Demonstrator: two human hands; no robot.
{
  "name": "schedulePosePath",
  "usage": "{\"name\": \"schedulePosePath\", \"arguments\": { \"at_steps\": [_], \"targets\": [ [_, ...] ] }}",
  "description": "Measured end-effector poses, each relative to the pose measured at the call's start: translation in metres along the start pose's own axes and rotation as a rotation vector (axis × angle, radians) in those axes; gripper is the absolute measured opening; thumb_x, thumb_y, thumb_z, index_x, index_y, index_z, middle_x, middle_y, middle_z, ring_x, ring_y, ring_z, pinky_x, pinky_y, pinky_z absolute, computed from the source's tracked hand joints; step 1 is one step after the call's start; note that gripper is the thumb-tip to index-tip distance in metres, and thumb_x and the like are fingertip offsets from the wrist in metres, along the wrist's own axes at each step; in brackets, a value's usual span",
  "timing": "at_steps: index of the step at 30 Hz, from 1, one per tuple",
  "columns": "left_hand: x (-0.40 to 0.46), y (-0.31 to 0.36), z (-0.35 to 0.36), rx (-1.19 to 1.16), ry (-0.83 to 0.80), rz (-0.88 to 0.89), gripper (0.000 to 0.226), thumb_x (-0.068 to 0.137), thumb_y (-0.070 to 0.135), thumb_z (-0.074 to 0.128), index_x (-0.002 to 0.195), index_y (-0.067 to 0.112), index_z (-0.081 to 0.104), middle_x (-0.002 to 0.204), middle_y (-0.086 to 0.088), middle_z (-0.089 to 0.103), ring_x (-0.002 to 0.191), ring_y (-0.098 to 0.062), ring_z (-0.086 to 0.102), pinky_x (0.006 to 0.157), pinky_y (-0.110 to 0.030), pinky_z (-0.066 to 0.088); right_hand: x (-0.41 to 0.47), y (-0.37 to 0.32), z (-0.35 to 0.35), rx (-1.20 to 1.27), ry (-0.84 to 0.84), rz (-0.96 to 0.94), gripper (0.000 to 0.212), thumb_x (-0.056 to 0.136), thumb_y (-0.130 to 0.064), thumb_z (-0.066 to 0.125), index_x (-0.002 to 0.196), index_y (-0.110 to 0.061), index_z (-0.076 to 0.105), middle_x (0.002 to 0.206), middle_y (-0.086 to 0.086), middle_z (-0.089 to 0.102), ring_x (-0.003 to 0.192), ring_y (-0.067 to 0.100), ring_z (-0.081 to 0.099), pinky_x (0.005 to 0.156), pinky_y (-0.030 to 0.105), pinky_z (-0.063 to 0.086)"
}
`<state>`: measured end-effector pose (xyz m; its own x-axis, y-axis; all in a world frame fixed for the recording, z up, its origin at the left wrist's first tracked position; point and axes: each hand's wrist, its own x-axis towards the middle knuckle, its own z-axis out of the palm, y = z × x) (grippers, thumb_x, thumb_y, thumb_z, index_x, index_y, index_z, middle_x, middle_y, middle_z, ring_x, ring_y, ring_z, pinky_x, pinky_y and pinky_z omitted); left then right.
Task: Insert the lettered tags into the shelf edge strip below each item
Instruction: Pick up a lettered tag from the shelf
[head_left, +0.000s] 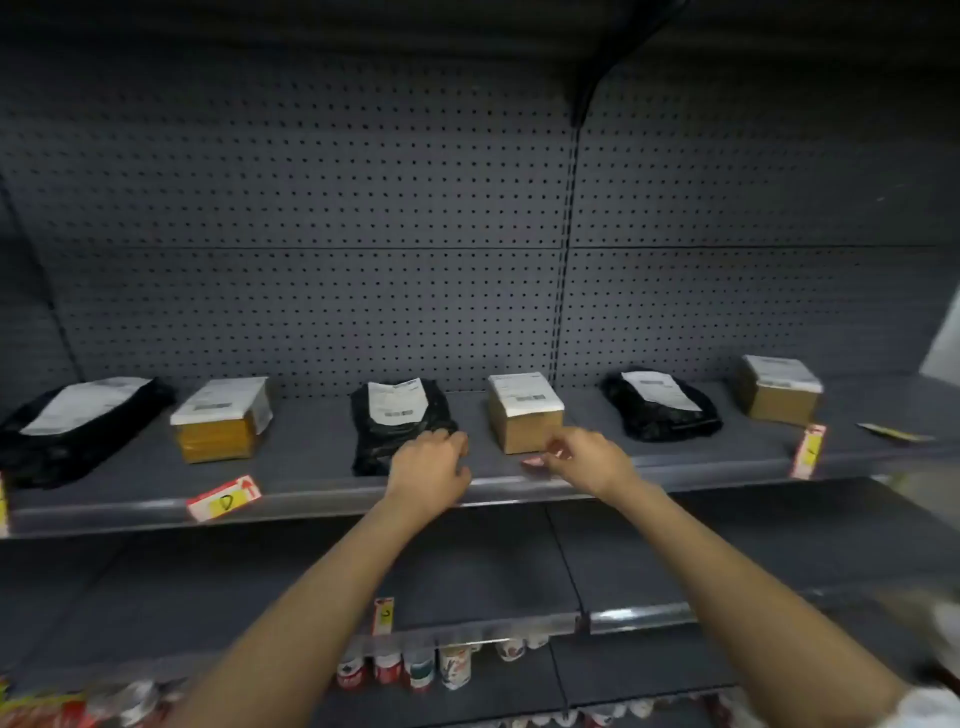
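Observation:
Several parcels stand in a row on a grey shelf: black bags and brown boxes with white labels. My left hand (430, 467) rests, fingers curled, on the shelf front before the middle black bag (400, 421). My right hand (582, 457) pinches a red tag (535, 461) just above the shelf edge strip (311, 501), in front of a brown box (524, 415). A red and yellow tag marked D (224, 498) lies tilted at the strip below a yellow-brown box (221, 421). Another red tag (808, 451) leans upright at the strip far right.
A grey pegboard back wall (363, 234) rises behind the shelf. A lower shelf carries a further tag (383, 616) on its edge strip, with cans (415, 667) below it. A flat yellowish strip (893, 432) lies on the shelf at far right.

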<state>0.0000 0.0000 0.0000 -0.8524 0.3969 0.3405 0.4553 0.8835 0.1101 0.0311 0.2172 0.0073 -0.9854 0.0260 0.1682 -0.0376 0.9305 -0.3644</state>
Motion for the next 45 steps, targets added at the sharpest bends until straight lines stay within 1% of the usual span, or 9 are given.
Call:
{"name": "schedulePosePath", "arguments": {
  "at_steps": [4, 9, 19, 25, 30, 33, 39, 43, 45],
  "targets": [
    [0.030, 0.024, 0.028, -0.082, -0.050, 0.079, 0.026, 0.083, 0.028, 0.052, 0.106, 0.015, 0.054, 0.106, -0.009, 0.063, 0.101, -0.028, 0.056, 0.078, -0.035, 0.046, 0.000, 0.033, -0.012, -0.041, 0.049, 0.076, 0.022, 0.089, -0.031, 0.053, 0.110, -0.027, 0.061, 0.116, 0.000, 0.066, 0.104, 0.023, 0.061, 0.080, 0.033, 0.047],
    [0.059, 0.044, 0.062, -0.146, -0.111, 0.037, 0.028, 0.085, 0.038, 0.052, 0.103, 0.017, 0.058, 0.106, -0.007, 0.066, 0.100, -0.027, 0.057, 0.077, -0.034, 0.047, 0.012, 0.062, -0.010, -0.002, 0.047, 0.167, 0.023, 0.091, -0.029, 0.051, 0.111, -0.027, 0.060, 0.115, -0.002, 0.067, 0.105, 0.020, 0.061, 0.081, 0.032, 0.046],
    [0.080, 0.064, 0.091, -0.130, -0.049, -0.156, 0.049, 0.083, 0.061, 0.050, 0.105, 0.019, 0.064, 0.108, -0.009, 0.064, 0.104, -0.028, 0.055, 0.084, -0.036, 0.042, 0.045, 0.090, 0.010, -0.040, -0.003, 0.046, 0.022, 0.090, -0.028, 0.051, 0.108, -0.030, 0.062, 0.113, -0.002, 0.066, 0.103, 0.022, 0.061, 0.083, 0.034, 0.049],
    [0.092, 0.072, 0.089, -0.276, -0.160, -0.382, 0.031, 0.077, 0.054, 0.063, 0.085, 0.025, 0.071, 0.106, -0.001, 0.069, 0.108, -0.025, 0.053, 0.091, -0.034, 0.037, 0.066, 0.102, 0.023, 0.021, -0.053, 0.057, 0.030, 0.087, -0.036, 0.058, 0.115, -0.026, 0.061, 0.116, 0.000, 0.064, 0.104, 0.020, 0.059, 0.081, 0.030, 0.047],
    [0.093, 0.076, 0.090, -0.292, -0.144, -0.431, 0.018, 0.078, 0.044, 0.063, 0.076, 0.027, 0.069, 0.101, 0.001, 0.070, 0.108, -0.025, 0.053, 0.092, -0.035, 0.036, 0.087, 0.106, 0.020, 0.069, -0.242, 0.043, 0.048, 0.080, -0.036, 0.069, 0.123, -0.017, 0.057, 0.123, 0.011, 0.056, 0.107, 0.025, 0.057, 0.097, 0.038, 0.046],
    [0.091, 0.078, 0.090, -0.300, -0.103, -0.430, 0.013, 0.077, 0.041, 0.064, 0.077, 0.029, 0.068, 0.100, 0.002, 0.070, 0.106, -0.025, 0.054, 0.091, -0.035, 0.036, 0.092, 0.108, 0.019, 0.151, -0.265, 0.024, 0.034, 0.077, -0.030, 0.074, 0.107, -0.020, 0.062, 0.116, 0.010, 0.057, 0.101, 0.024, 0.059, 0.093, 0.040, 0.049],
    [0.087, 0.075, 0.091, -0.402, -0.028, -0.372, 0.009, 0.075, 0.035, 0.068, 0.079, 0.029, 0.062, 0.095, -0.001, 0.069, 0.098, -0.024, 0.058, 0.088, -0.035, 0.044, 0.090, 0.112, 0.023, 0.326, -0.190, 0.000, 0.024, 0.074, -0.019, 0.078, 0.083, -0.021, 0.056, 0.085, 0.000, 0.063, 0.077, 0.014, 0.058, 0.065, 0.022, 0.044],
    [0.083, 0.074, 0.083, -0.530, 0.059, -0.298, 0.019, 0.073, 0.028, 0.074, 0.081, 0.026, 0.057, 0.083, 0.002, 0.063, 0.083, -0.018, 0.060, 0.072, -0.034, 0.047, 0.081, 0.111, 0.016, 0.558, -0.124, -0.058, 0.021, 0.079, -0.011, 0.073, 0.074, -0.026, 0.058, 0.068, -0.005, 0.063, 0.068, 0.012, 0.058, 0.077, 0.031, 0.047],
    [0.080, 0.073, 0.077, -0.575, 0.107, -0.287, 0.022, 0.074, 0.028, 0.074, 0.083, 0.027, 0.054, 0.079, 0.005, 0.062, 0.078, -0.016, 0.060, 0.069, -0.033, 0.047, 0.077, 0.104, 0.008, 0.650, -0.114, -0.108, 0.022, 0.081, -0.006, 0.069, 0.076, -0.024, 0.057, 0.066, -0.004, 0.062, 0.063, 0.011, 0.057, 0.075, 0.031, 0.048]
  ]
}}
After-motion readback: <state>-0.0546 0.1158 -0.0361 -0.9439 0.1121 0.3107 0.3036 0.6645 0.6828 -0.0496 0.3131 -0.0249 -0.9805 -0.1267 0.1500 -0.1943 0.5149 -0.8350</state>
